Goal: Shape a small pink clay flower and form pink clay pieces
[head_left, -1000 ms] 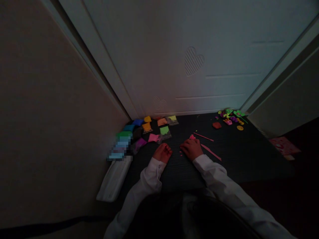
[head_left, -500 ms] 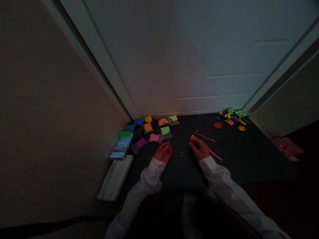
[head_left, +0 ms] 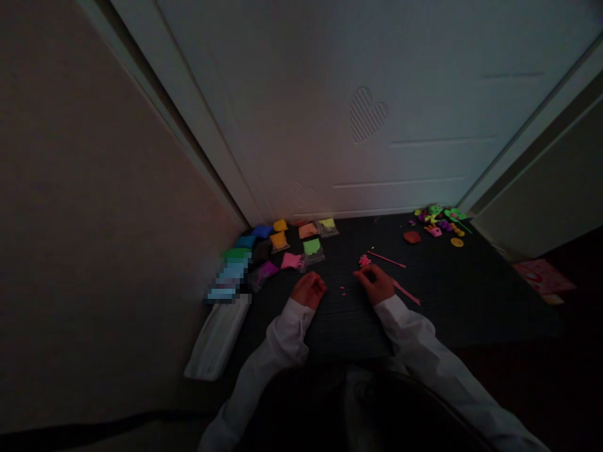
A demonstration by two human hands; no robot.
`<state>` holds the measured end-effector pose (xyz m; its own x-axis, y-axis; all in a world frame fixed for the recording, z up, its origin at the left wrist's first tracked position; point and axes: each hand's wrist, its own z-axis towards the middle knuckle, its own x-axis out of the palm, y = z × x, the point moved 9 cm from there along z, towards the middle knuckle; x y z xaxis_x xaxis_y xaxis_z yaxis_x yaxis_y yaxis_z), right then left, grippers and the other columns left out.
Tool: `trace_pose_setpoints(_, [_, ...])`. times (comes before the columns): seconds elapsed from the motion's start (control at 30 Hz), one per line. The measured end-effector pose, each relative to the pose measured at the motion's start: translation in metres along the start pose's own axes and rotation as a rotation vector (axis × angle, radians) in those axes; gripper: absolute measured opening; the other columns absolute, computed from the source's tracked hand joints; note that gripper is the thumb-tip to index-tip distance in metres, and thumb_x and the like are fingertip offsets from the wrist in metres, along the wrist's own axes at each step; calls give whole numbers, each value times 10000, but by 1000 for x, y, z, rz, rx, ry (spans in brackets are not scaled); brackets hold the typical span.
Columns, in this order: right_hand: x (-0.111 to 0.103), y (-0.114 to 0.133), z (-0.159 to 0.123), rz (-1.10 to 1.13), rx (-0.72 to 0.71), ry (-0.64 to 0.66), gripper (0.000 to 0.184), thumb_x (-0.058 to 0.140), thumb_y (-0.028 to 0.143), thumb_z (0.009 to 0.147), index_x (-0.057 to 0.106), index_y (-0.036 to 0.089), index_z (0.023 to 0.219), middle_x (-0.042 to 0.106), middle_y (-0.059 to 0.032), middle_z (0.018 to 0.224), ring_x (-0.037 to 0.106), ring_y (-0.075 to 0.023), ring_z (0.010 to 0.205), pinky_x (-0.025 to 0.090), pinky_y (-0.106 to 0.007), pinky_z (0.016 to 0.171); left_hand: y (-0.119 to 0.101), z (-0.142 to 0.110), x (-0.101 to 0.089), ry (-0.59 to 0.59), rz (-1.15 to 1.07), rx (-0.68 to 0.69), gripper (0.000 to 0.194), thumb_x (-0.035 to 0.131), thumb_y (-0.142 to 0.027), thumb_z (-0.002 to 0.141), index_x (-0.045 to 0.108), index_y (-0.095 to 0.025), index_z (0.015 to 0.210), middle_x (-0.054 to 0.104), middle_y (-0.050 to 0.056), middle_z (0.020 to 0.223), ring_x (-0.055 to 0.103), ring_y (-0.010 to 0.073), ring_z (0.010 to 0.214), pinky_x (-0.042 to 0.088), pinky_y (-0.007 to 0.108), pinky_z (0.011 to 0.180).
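Note:
My left hand (head_left: 309,290) rests on the dark table with its fingers curled together; whatever they may hold is hidden. To the right, my right hand (head_left: 377,285) is closed in a pinch, thumb against fingers, and anything in it is too small to make out. Just beyond its fingertips lies a small pink flower-like clay piece (head_left: 364,260), apart from the hand. A thin pink stick-like tool (head_left: 387,258) lies behind it, and a flatter pink tool (head_left: 407,293) sticks out beside the right hand. Tiny pink bits (head_left: 343,290) lie between my hands.
Bags of coloured clay, including a pink bag (head_left: 293,260) and a green bag (head_left: 312,247), lie at the back left. A white case (head_left: 219,336) sits at the left edge. Colourful clay figures (head_left: 440,220) and a red lump (head_left: 411,237) lie at the back right.
My right hand has let go of the pink clay piece, which now lies on the table, and has drawn slightly back towards me. The left hand's fingers have curled in more.

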<state>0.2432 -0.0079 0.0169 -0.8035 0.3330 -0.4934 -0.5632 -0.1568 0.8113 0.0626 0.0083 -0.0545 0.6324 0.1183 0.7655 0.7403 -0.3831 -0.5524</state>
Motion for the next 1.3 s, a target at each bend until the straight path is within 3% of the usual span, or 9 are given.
trace_pose_setpoints(0.17, [1,0,0,1,-3,32,312,389,435,743,535,183,632,524,11,553,473,-108,515,370,-229,504,1,0,3,1,-14,-21,227,580,-304,656,469,-130,562,448,-27,478,445,66,478,376,211,484])
trace_pose_setpoints(0.3, [1,-1,0,13,10,19,300,436,458,706,529,182,633,525,16,552,468,-105,506,377,-228,502,1,1,4,10,-10,-15,255,570,-318,663,447,-131,540,414,-34,460,417,60,460,350,201,463])
trace_pose_setpoints(0.67, [6,-6,1,58,18,42,280,464,432,698,579,184,760,614,-22,707,552,-144,631,431,-276,602,0,-2,2,15,58,6,175,675,-171,530,526,-113,601,522,2,522,489,83,519,400,215,519])
trace_pose_setpoints(0.87, [4,-6,1,38,33,21,286,491,459,671,544,178,662,560,4,596,501,-117,538,401,-239,521,0,-2,2,9,46,0,168,671,-165,533,531,-115,610,533,2,528,499,82,524,411,214,525])
trace_pose_setpoints(1.03, [3,-5,0,13,30,35,310,412,444,731,529,178,622,504,19,525,454,-100,491,361,-220,485,2,0,-2,-5,16,-24,166,644,-226,581,519,-120,605,526,-3,524,502,80,521,419,219,526])
trace_pose_setpoints(1.3, [6,-5,1,-5,17,36,287,481,452,687,539,173,654,547,10,580,488,-104,524,393,-220,517,3,0,-3,-23,-6,-50,159,610,-250,624,512,-126,609,528,-7,535,510,81,529,432,228,535])
